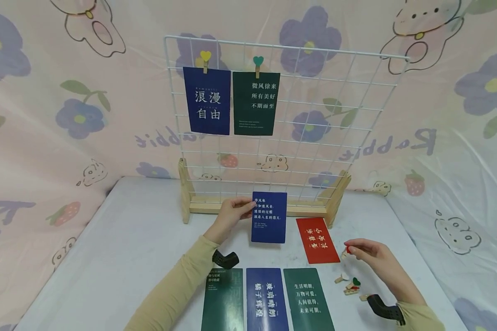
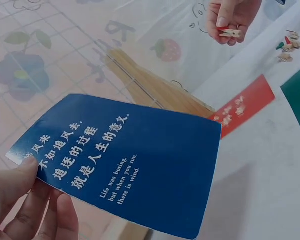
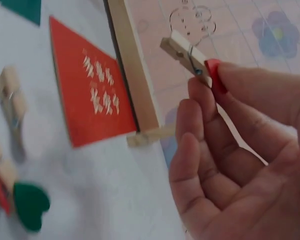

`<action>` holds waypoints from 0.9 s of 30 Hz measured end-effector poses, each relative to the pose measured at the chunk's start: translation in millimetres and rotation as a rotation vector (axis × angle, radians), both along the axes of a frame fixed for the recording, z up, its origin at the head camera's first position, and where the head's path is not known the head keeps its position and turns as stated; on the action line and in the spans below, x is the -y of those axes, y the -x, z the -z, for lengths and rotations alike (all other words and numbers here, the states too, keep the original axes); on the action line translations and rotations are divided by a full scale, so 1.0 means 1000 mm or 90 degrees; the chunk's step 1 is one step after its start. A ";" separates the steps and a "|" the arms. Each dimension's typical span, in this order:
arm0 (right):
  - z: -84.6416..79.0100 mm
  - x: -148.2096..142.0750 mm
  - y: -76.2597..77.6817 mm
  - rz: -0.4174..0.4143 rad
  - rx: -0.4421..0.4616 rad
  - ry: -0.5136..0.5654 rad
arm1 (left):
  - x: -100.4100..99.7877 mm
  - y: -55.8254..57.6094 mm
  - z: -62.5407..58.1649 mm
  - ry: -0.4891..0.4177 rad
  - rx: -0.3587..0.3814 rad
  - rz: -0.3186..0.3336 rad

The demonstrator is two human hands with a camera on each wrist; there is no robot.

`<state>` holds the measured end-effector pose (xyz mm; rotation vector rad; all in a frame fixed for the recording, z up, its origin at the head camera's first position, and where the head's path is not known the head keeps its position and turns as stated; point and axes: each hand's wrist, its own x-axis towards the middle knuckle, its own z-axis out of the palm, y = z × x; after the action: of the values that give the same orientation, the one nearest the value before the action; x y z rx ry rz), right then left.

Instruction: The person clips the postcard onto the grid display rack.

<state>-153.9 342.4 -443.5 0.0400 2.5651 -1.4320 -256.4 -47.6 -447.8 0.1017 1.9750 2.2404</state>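
Note:
Pinched by its left edge, a blue card with white lettering [image 1: 269, 225] is held up by my left hand [image 1: 234, 216] in front of the wire grid rack's wooden foot. In the left wrist view the thumb lies over a corner of the blue card [image 2: 125, 160]. My right hand [image 1: 372, 253] pinches a small wooden clothespin [image 3: 187, 55] with a red top between thumb and fingertips, above the table at the right. Below that hand lie several more clothespins [image 1: 352, 286], one with a green heart. A red card [image 1: 318, 240] lies flat between the two hands.
The white wire grid [image 1: 314, 151] stands at the back on a wooden base [image 1: 302, 210]. A blue card [image 1: 207, 101] and a green card [image 1: 256, 103] hang there from heart clothespins. Three cards lie at the front, including a blue one [image 1: 267, 299].

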 end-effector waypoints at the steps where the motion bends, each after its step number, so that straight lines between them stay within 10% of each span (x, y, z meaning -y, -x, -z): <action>1: -0.002 0.002 0.001 -0.003 -0.004 0.000 | 0.000 0.000 -0.002 -0.002 -0.004 0.000; 27: -0.056 0.048 0.034 -0.134 -0.124 0.001 | -0.003 -0.001 -0.049 0.037 -0.084 -0.031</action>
<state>-187.8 294.8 -387.1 -0.3774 2.6245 -1.4194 -255.4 -45.1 -399.2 0.2020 2.1298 2.2567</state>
